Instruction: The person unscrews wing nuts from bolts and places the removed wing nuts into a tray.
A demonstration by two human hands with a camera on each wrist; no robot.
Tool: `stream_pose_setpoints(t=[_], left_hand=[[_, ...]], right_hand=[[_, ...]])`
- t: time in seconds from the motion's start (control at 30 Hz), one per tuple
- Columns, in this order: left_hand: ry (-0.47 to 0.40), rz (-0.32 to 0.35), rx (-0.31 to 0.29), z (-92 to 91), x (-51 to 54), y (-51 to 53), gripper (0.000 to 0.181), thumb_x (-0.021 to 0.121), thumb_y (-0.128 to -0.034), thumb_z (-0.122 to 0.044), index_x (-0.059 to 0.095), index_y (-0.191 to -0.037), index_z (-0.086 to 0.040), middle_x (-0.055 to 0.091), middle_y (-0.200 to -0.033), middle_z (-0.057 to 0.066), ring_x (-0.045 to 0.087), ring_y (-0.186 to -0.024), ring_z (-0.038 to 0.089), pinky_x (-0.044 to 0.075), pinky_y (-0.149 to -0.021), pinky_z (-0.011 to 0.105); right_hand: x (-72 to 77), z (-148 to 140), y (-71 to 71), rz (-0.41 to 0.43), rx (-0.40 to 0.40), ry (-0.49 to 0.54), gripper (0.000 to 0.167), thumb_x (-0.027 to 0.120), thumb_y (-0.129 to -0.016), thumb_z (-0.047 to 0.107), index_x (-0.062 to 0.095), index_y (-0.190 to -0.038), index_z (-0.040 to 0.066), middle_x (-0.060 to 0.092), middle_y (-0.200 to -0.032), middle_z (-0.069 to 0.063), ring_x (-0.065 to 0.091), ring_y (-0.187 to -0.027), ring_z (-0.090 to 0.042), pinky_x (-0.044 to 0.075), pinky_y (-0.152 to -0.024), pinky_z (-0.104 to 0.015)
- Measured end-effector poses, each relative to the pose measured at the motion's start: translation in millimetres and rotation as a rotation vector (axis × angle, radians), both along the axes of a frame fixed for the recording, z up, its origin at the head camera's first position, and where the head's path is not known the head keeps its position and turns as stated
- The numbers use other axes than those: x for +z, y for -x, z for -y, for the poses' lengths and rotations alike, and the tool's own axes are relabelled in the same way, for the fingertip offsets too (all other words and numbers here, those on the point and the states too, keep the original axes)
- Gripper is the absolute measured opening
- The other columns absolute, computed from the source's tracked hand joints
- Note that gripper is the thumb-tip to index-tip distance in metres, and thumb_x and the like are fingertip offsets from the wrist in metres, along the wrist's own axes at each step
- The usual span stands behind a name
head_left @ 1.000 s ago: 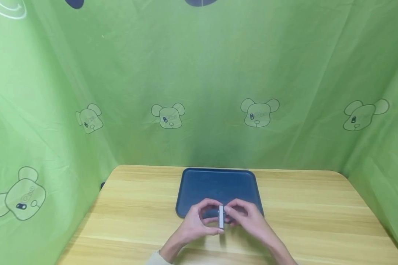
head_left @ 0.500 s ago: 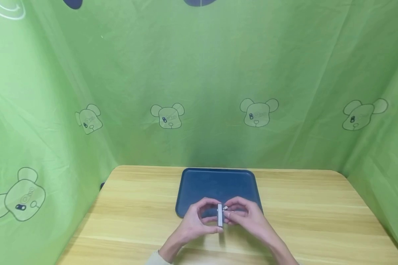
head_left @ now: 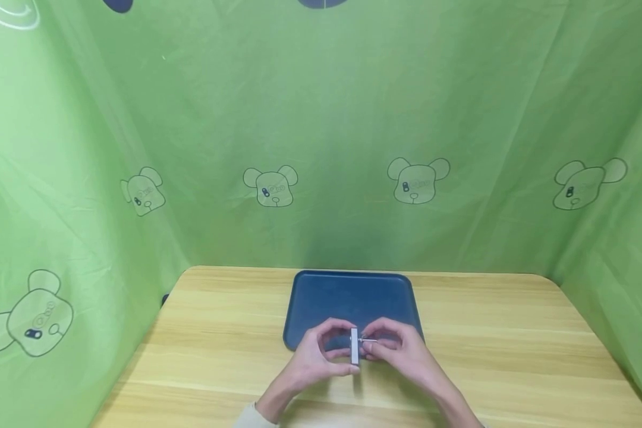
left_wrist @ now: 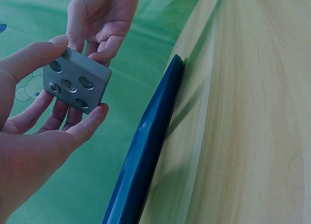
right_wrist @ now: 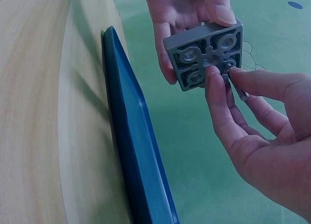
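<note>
Head view: with your left hand (head_left: 311,358) you are gripping the grey block (head_left: 355,346) by opposite edges above the table (head_left: 487,333), near the blue tray (head_left: 348,294); your right hand (head_left: 405,349) is pinching a threaded screw (right_wrist: 238,89) at the block's right face

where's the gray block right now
In the head view, the gray block is low, just right of centre, in the left grip, with the right grip alongside.

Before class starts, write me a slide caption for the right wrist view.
Left hand grips a grey block; right hand holds a screw at one corner, blue tray in view.
</note>
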State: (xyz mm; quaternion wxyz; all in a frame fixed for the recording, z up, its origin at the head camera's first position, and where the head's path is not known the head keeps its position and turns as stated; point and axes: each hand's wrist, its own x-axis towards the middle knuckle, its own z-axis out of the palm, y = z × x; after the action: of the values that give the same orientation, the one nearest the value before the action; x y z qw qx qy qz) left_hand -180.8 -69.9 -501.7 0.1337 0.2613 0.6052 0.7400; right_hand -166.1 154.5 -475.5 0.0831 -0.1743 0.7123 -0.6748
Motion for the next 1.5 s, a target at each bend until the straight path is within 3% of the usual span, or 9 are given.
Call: stream_pose_setpoints(t=[0.23,0.33,0.5,0.73,1.03,1.37,1.5], left_hand=[[-0.003,0.001,-0.006,-0.7,-1.9,0.3,0.068,0.081,-0.0706,0.017,0.052,-0.132,0.013,0.057,-0.133,0.015,0.05,-0.128,0.05,0.055,-0.106,0.049],[-0.003,-0.004,-0.004,-1.0,-2.0,0.5,0.067,0.081,-0.0706,0.017,0.054,-0.132,0.011,0.056,-0.134,0.014,0.05,-0.128,0.049,0.055,-0.106,0.049],[0.0,-0.016,-0.001,-1.0,-1.4,0.6,0.065,0.081,-0.0706,0.016,0.058,-0.13,0.004,0.056,-0.134,0.015,0.052,-0.128,0.045,0.055,-0.106,0.048],[0.023,-0.023,-0.009,-2.1,-1.9,0.2,0.067,0.081,-0.0715,0.015,0.053,-0.132,0.011,0.056,-0.134,0.016,0.054,-0.128,0.04,0.055,-0.107,0.045],[0.022,-0.021,-0.009,-3.4,-2.1,-0.7,0.068,0.081,-0.0717,0.014,0.052,-0.133,0.013,0.05,-0.137,0.031,0.052,-0.128,0.045,0.055,-0.106,0.045],[0.012,-0.007,-0.002,-3.0,-2.0,-0.9,0.066,0.081,-0.0704,0.016,0.058,-0.13,0.002,0.057,-0.133,0.015,0.051,-0.129,0.048,0.055,-0.107,0.047],[0.013,0.0,-0.001,-3.2,-2.1,-1.0,0.066,0.081,-0.0706,0.016,0.059,-0.13,0.001,0.058,-0.132,0.014,0.051,-0.129,0.048,0.055,-0.107,0.046]], right_hand=[[-0.3,-0.3,0.8,-0.017,-0.016,-0.049,0.022,0.074,-0.092,0.005,0.066,-0.11,-0.005,0.063,-0.115,-0.026,0.073,-0.104,-0.027,0.065,-0.089,-0.034],[0.1,-0.7,1.1,-0.033,-0.009,-0.072,0.021,0.074,-0.093,0.01,0.067,-0.109,-0.002,0.063,-0.115,-0.024,0.072,-0.106,-0.025,0.064,-0.09,-0.033],[0.4,-0.1,2.6,-0.023,0.013,-0.034,0.024,0.065,-0.101,0.014,0.066,-0.112,-0.007,0.064,-0.114,-0.026,0.072,-0.104,-0.025,0.064,-0.092,-0.037],[1.5,1.7,1.3,-0.021,0.008,-0.021,0.023,0.063,-0.102,0.013,0.066,-0.111,-0.008,0.066,-0.113,-0.025,0.073,-0.099,-0.022,0.065,-0.088,-0.042],[1.7,1.7,0.2,-0.037,0.003,-0.041,0.02,0.066,-0.1,0.012,0.066,-0.109,-0.007,0.066,-0.111,-0.025,0.074,-0.097,-0.021,0.066,-0.085,-0.041],[0.2,2.2,1.9,0.007,-0.028,-0.041,0.025,0.069,-0.098,0.014,0.064,-0.114,-0.004,0.065,-0.116,-0.024,0.073,-0.101,-0.023,0.066,-0.087,-0.041],[-0.2,1.9,1.9,-0.003,-0.017,-0.039,0.027,0.069,-0.098,0.013,0.065,-0.117,-0.005,0.065,-0.117,-0.025,0.073,-0.101,-0.023,0.065,-0.088,-0.041]])
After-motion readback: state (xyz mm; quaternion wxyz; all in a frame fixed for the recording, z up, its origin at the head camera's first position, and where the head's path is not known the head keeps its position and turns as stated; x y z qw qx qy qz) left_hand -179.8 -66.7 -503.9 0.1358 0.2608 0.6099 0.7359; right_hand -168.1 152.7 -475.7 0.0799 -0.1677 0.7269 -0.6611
